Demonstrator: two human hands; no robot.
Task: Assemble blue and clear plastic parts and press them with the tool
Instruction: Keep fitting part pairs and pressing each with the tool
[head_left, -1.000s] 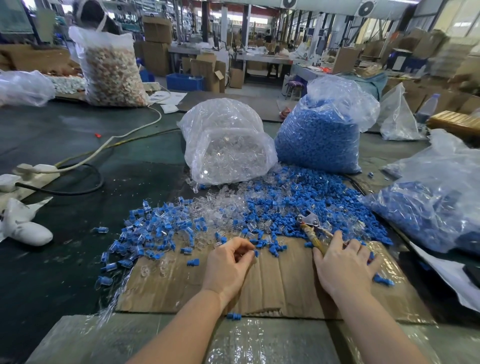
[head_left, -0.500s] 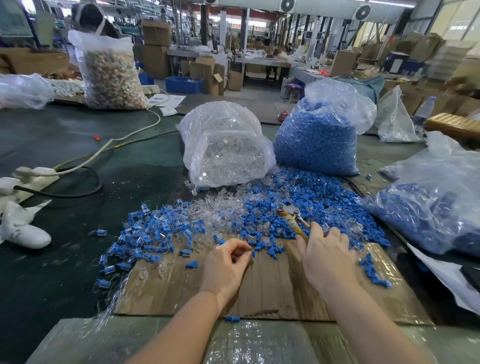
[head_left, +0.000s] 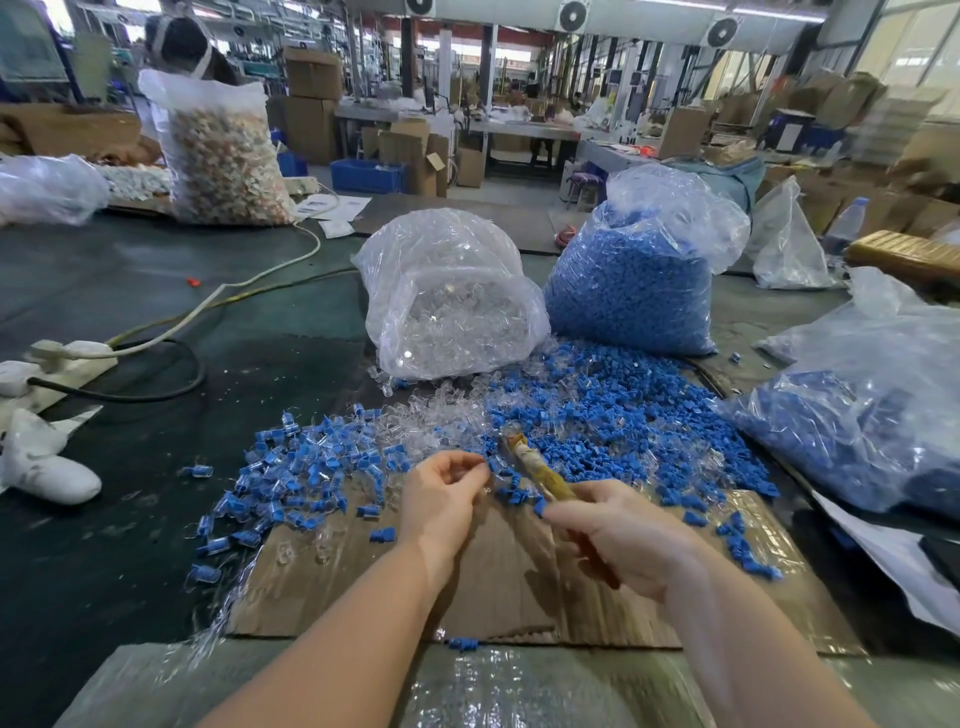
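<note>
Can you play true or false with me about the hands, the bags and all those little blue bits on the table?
1. The right hand grips a yellow-handled pressing tool. True.
2. The clear plastic bag of transparent parts stands right of the plastic bag of blue parts. False: it stands to its left.
3. The left hand lies flat and open on the brown cardboard sheet. False: its fingers are curled, pinching something small.
4. Loose blue plastic pieces lie scattered before the bags. True.

bare cardboard (head_left: 519, 587) near, parts pile (head_left: 597, 415), bags (head_left: 452, 301) behind
</note>
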